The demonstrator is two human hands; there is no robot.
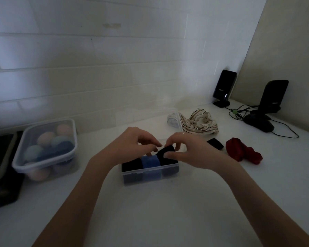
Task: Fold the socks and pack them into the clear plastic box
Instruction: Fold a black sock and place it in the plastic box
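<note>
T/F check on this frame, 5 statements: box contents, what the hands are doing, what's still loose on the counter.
1. A blue sock sits in the clear plastic box between dark socks. True.
2. The red sock is already in the box. False: it lies on the counter, right of the box.
3. The right hand has a grip on a black sock over the box's right end. True.
4. The left hand rests flat on the counter. False: it is raised over the box, fingers at the socks.
5. The lidded container on the left holds folded striped socks. False: it holds pastel balls; the striped socks lie loose behind the box.
</note>
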